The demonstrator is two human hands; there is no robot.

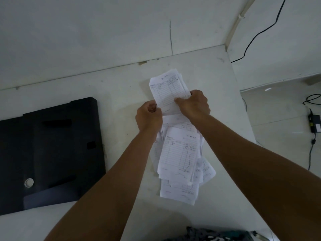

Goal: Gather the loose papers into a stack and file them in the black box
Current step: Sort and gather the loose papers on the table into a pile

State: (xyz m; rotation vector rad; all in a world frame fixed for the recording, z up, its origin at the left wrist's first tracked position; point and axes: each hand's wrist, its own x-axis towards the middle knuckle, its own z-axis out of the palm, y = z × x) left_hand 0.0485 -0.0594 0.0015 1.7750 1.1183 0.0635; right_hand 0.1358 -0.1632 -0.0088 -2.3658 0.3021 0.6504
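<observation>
A small bundle of white printed forms is held up over the far part of the white table. My right hand grips the bundle's right side with the thumb on top. My left hand pinches its lower left edge. Under my forearms lies a loose pile of more forms, overlapping and fanned out toward me. The black box lies flat on the table to the left, closed, with a round white-rimmed hole near its front.
The table meets a white wall at the back and ends at its right edge. Beyond that edge is tiled floor with a black cable and a power adapter. Patterned dark fabric shows at the bottom.
</observation>
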